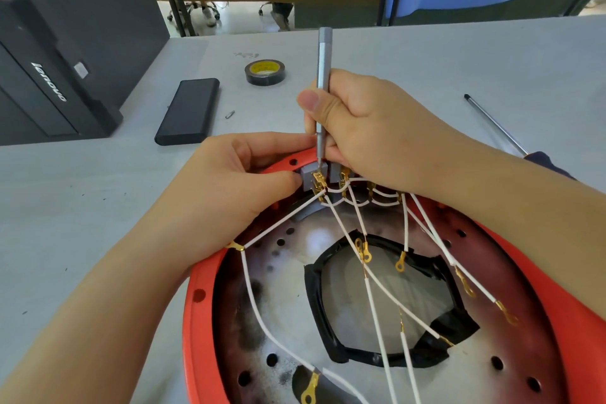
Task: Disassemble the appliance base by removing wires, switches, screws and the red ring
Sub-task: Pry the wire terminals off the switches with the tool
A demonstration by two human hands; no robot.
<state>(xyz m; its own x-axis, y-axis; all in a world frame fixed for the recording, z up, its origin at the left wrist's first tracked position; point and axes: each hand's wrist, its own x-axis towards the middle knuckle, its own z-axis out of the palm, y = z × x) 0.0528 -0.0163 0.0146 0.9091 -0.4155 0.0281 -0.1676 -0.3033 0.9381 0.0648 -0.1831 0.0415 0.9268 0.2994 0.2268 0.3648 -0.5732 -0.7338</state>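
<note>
We logged, left to right from the grey switch (314, 176) at the far rim of the red ring (200, 292): black computer case (62, 52), far left; black slab (188, 111) and tape roll (264, 71), beyond; our left hand (229, 187) pinching the switch; our right hand (370, 131) gripping a slim grey screwdriver (323, 75), tip at the switch; white wires (370, 282) fanning nearer us; a second screwdriver (498, 125), right.

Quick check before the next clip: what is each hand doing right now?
Left hand: pinching the grey switch at the red ring.
Right hand: closed round the thin screwdriver, tip at the switch.
</note>
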